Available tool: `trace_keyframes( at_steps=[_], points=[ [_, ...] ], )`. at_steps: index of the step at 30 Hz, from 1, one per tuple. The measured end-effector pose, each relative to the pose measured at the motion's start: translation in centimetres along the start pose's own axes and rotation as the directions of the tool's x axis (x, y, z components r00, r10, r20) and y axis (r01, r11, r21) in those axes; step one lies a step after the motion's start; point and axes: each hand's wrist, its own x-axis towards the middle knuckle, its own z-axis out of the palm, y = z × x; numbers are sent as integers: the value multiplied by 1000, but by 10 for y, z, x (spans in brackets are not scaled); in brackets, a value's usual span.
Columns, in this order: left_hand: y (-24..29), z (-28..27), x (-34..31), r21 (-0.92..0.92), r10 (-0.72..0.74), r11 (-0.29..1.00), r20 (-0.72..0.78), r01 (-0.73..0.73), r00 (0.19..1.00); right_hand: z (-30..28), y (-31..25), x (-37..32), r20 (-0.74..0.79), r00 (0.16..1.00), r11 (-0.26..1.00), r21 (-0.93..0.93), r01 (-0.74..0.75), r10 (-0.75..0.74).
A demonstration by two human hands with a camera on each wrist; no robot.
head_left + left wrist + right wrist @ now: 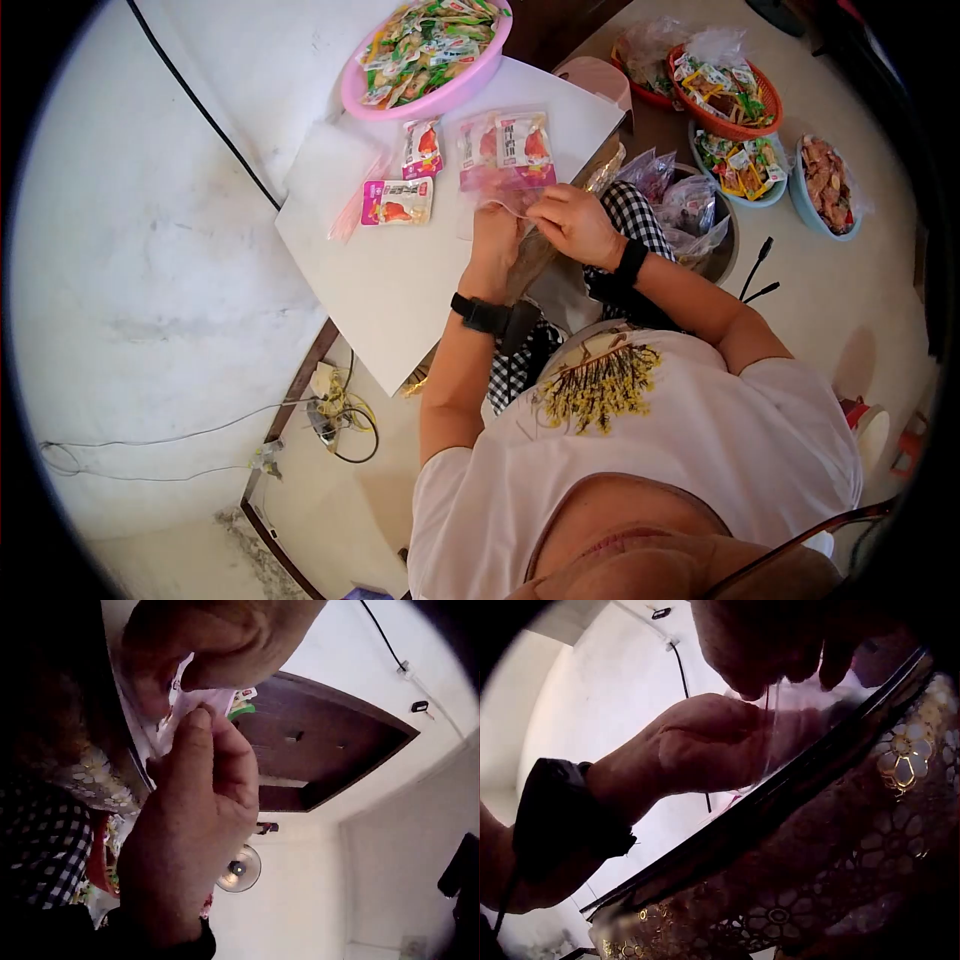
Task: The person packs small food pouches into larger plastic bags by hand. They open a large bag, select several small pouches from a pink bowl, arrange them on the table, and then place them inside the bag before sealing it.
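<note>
At the table edge in the head view, both hands hold a clear plastic bag (512, 180) with a pink band. Two pink-and-white food sachets (524, 138) show through it. My right hand (578, 225) pinches the bag's near edge between thumb and index finger, as the left wrist view also shows. Close beside it, my left hand (495, 238) grips the same end with bent fingers; clear film covers part of that hand in the right wrist view. Two loose sachets, one upright (422, 148) and one lying sideways (397, 202), rest on the white tabletop (350, 290) to the left.
Flat, pink-edged clear bags (355, 200) lie left of the sachets. A pink basin (420, 105) full of green packets stands at the table's far end. On the right are a red basket (770, 105), blue basins (850, 228) and a metal bowl (728, 255) of bagged items.
</note>
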Motion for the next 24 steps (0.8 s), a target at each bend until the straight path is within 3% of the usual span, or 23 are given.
trace_keyframes(
  at_steps=[1,4,7,8,11,12,15,17,19,22,24],
  points=[
    [-3,-6,0,49,-58,997,33,56,998,1,2,-1,2,1000,1000,-1,3,-3],
    [-13,-10,14,44,-20,999,71,17,997,1,4,-3,-13,1000,1000,-22,6,-6],
    [-30,-9,28,-191,87,979,46,-76,995,5,3,-1,-4,1000,1000,3,4,-4],
    [-29,-19,28,-65,145,989,219,-134,965,3,5,0,1,1000,1000,7,1,-1],
    [2,-22,-3,341,23,936,178,-84,984,0,6,0,66,995,998,-5,-69,69],
    [10,-34,-10,560,-111,828,148,9,983,2,4,1,22,998,998,9,-56,56],
    [45,-61,-36,718,-69,694,135,-50,988,2,0,4,51,996,997,25,-79,77],
    [54,-98,-25,796,262,565,74,-216,962,5,0,5,57,996,996,43,-73,70],
    [67,-121,-10,963,567,46,193,-264,801,6,0,5,80,994,996,32,-78,75],
    [68,-137,2,918,482,-394,182,27,857,7,-2,7,77,997,1000,5,-30,30],
    [68,-139,2,963,384,-253,14,90,923,4,-3,7,88,995,999,4,-48,48]
  ],
)
